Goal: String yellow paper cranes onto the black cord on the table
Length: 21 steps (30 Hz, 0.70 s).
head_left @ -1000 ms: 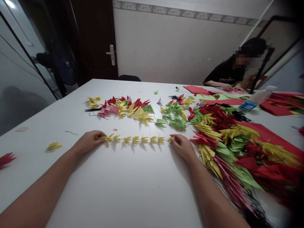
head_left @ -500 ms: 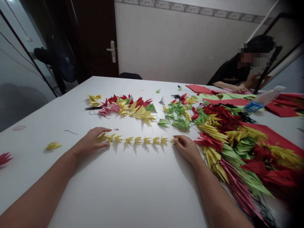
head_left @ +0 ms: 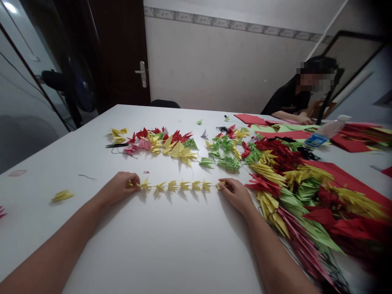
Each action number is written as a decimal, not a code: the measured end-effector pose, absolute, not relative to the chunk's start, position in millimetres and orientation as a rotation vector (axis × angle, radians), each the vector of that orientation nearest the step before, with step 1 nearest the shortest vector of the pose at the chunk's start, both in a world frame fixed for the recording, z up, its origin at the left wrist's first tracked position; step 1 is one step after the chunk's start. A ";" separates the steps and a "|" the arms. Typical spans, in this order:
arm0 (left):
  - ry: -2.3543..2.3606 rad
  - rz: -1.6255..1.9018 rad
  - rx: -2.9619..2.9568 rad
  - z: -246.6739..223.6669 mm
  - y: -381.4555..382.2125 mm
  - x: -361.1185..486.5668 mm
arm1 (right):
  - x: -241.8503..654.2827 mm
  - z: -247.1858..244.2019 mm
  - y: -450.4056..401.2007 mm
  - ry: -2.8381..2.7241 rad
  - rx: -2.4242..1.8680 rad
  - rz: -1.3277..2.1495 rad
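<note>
String of yellow folded-paper pieces (head_left: 184, 186) stretched across white bench (head_left: 147, 245); left hand (head_left: 122, 187) pinching one end, right hand (head_left: 236, 194) pinching other. Mixed-colour paper heap (head_left: 277, 153) off to right, tilted bottle (head_left: 324, 133) beyond, person (head_left: 288, 100) in black at far side.

No legible lettering; bottle's blue label (head_left: 316, 141) and black shirt's print (head_left: 289, 108) too blurred
</note>
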<state>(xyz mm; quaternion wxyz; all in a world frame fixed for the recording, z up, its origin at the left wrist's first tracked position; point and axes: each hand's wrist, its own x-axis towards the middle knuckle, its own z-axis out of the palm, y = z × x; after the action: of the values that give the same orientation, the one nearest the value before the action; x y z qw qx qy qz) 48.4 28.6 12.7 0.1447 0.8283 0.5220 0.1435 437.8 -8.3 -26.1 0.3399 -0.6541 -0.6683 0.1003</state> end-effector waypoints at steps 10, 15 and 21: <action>1.495 0.337 2.489 18.1 30.7 50.3 | 437.6 -27.4 -9.0 -1.743 -1.701 0.275; 1.549 0.223 2.478 22.2 33.6 72.9 | 437.9 -27.1 -9.7 -1.755 -1.695 0.281; 1.529 0.272 2.518 14.1 37.8 81.9 | 437.2 -25.4 -9.7 -1.765 -1.708 0.290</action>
<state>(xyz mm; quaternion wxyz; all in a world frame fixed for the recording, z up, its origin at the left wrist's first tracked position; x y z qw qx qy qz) 81.9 37.8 14.1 0.0916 0.8476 0.5146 0.0916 437.2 -9.7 -25.4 0.3279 -0.6524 -0.6743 0.1106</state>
